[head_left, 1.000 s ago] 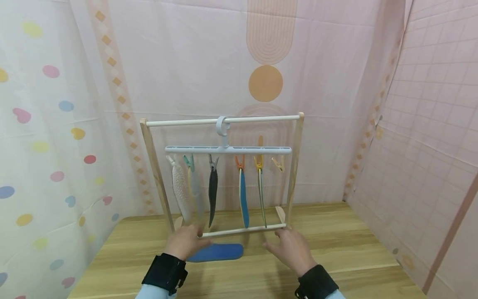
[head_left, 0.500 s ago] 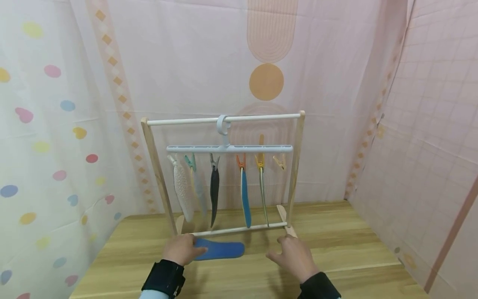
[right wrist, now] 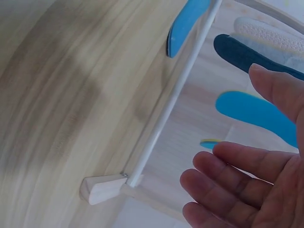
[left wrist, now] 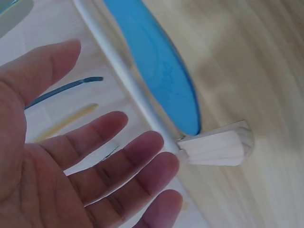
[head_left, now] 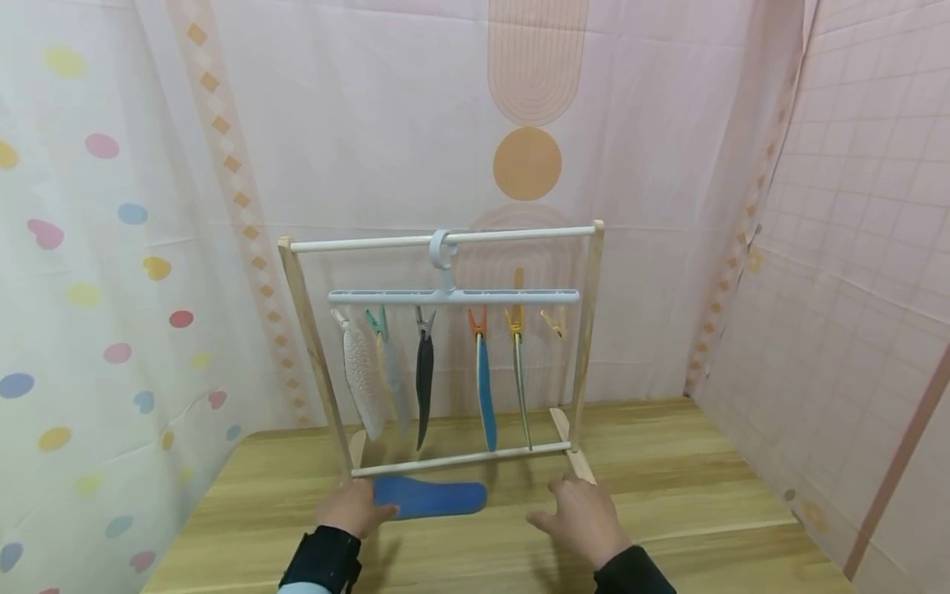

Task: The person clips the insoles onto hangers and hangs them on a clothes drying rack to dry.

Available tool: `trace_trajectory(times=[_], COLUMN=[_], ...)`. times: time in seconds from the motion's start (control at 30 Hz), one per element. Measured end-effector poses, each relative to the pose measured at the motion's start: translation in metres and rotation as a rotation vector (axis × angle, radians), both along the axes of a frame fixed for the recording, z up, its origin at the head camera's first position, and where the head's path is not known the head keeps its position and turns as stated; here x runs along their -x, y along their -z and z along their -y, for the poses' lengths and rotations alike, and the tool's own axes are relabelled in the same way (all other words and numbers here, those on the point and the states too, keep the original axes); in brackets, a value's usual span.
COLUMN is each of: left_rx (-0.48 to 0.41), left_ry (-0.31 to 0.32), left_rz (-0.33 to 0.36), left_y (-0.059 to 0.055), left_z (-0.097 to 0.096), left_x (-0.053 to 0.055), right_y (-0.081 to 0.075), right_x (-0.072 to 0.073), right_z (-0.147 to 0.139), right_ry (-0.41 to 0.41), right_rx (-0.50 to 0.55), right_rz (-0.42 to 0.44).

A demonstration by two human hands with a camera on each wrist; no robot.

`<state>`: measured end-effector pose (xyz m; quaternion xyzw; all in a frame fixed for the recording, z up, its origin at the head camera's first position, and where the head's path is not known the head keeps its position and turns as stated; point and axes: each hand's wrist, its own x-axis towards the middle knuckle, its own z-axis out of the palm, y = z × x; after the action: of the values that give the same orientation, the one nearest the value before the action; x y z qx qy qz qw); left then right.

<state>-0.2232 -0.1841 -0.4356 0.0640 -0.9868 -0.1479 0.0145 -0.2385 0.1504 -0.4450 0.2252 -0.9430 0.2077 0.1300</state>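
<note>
My left hand (head_left: 352,507) hovers low at the left end of a blue insole (head_left: 438,498) lying on the table, its fingers loosely spread and holding nothing. In the left wrist view the insole (left wrist: 164,71) lies beyond the fingertips, beside the rack's bottom rod. My right hand (head_left: 586,516) is near the rack's right foot (head_left: 580,466), fingers relaxed with nothing in them. Between and behind the hands stands a wooden drying rack (head_left: 315,355). From it hangs a pale blue hanger (head_left: 453,297) whose clips hold several insoles, among them a black insole (head_left: 424,388) and a blue-and-white insole (head_left: 486,392).
A fluffy white insole (head_left: 359,379) hangs at the left of the hanger. At its right end a pale yellow clip (head_left: 553,323) holds nothing. The wood-grain table (head_left: 705,495) backs onto a patterned curtain (head_left: 356,124), with more curtain on both sides.
My left hand has drawn back and left, off the insole's left end, uncovering more of it. My right hand has pulled back slightly from the rack's right foot. The rack and insole stay in place.
</note>
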Motion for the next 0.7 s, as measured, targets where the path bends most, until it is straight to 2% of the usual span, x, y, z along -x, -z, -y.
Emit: trace_trajectory(times=[0.27,0.47,0.7], left_rx=[0.018,0.053,0.053], left_ry=[-0.059,-0.039,-0.030], left_rz=[-0.010,-0.035,-0.013], left_y=[0.017,0.023,0.027], left_z=[0.004,0.007,0.012], left_x=[0.009,0.016,0.022], right_y=[0.009,0.015,0.017], right_x=[-0.002,-0.002,-0.002], right_z=[-0.001,0.000,0.001], right_ry=[-0.008,-0.011,-0.029], right_rx=[-0.007,-0.009,-0.011], right_rz=[0.051,0.066,0.081])
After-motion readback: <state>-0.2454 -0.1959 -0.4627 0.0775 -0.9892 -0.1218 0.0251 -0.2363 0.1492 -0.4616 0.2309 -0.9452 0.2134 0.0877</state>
